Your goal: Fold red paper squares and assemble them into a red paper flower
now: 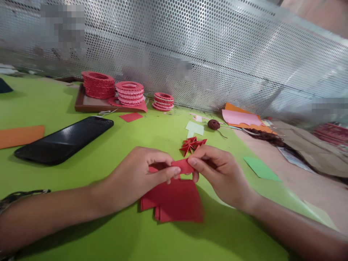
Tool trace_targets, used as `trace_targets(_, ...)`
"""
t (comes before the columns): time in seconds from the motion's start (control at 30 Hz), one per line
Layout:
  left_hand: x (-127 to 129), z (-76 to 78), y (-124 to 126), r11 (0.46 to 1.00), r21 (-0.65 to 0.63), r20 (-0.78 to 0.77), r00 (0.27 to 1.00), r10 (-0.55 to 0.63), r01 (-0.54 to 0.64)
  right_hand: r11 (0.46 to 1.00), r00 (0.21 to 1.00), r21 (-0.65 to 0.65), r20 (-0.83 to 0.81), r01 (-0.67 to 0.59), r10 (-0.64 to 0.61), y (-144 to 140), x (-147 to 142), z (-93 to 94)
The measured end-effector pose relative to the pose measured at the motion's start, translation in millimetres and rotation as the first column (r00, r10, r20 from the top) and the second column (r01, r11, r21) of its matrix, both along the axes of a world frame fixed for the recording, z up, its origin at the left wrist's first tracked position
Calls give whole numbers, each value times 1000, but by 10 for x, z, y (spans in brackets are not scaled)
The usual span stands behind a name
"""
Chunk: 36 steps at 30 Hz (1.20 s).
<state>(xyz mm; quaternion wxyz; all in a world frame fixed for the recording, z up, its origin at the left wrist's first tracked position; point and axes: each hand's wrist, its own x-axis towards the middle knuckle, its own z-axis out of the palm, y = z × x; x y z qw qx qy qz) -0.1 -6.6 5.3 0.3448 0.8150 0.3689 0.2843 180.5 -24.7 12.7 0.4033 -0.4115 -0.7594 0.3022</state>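
We work at a lime-green counter (81, 232) backed by a perforated metal screen (206, 54).

The screen runs the whole width behind our counter, its silvery sheet full of small round holes and catching soft, even light; parts of it are blurred. It slants away toward the upper right, where we see a strip of pinkish-tan wall (320, 14) above its edge. On the right the green covering ends and a bare beige surface (304, 185) takes over. Shadows on the counter are faint and fall toward us.
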Motion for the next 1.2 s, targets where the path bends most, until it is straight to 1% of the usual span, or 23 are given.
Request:
trace_targets(0.07,10,1,-9,999,-34,5,1000,11,-11,997,997,76,79,7,-13,-7,8,-5)
trace_targets(0.13,14,9,-12,1000,0,4,1000,17,-17,986,987,168,157,5,-32,-12,10,-5)
trace_targets(0.2,10,18,-8,998,61,-18,1000,-20,21,966,975,258,216,-14,-43,-19,7,-1)
trace_targets(0.23,7,21,-5,996,70,-24,998,-50,51,955,970,294,240,-30,-44,-23,5,1)
trace_targets(0.33,-2,14,1,994,43,0,995,-96,96,931,954,359,295,-67,-45,-35,-1,3)
trace_targets(0.4,-4,5,2,993,64,16,995,-96,95,924,947,376,316,-72,-55,-39,2,2)
trace_targets(0.47,-7,3,3,990,106,4,995,-97,96,929,949,362,310,-72,-48,-34,7,3)
trace_targets(0.57,-23,16,2,987,86,3,991,-136,135,957,971,272,236,-101,36,-17,18,9)
trace_targets(0.63,-40,26,-4,975,40,43,975,-219,217,963,981,236,168,-132,94,-9,25,15)
trace_targets(0.7,-53,32,-14,947,-39,118,942,-314,320,951,981,255,122,-175,148,-10,30,20)
trace_targets(0.77,-55,34,-23,914,-150,190,918,-347,377,931,971,280,113,-234,210,-22,32,25)
trace_targets(0.83,-44,33,-28,890,-265,217,922,-320,371,919,961,286,132,-270,241,-41,31,28)
trace_targets(0.9,-24,26,-25,873,-340,240,930,-278,349,919,963,301,165,-253,211,-58,28,23)
trace_targets(0.97,-2,12,-17,874,-364,299,929,-218,322,922,972,333,187,-199,143,-69,22,4)
trace_targets(1.03,15,-6,-7,885,-378,360,924,-130,271,915,976,374,204,-154,80,-72,15,-30)
trace_targets(1.1,25,-22,4,890,-407,372,927,-44,206,898,973,417,227,-141,47,-66,8,-73)
trace_targets(1.13,27,-28,10,889,-419,371,929,-20,186,890,972,436,234,-136,34,-61,4,-93)
trace_targets(1.2,25,-36,23,889,-417,377,926,-21,189,881,973,457,230,-121,14,-50,0,-124)
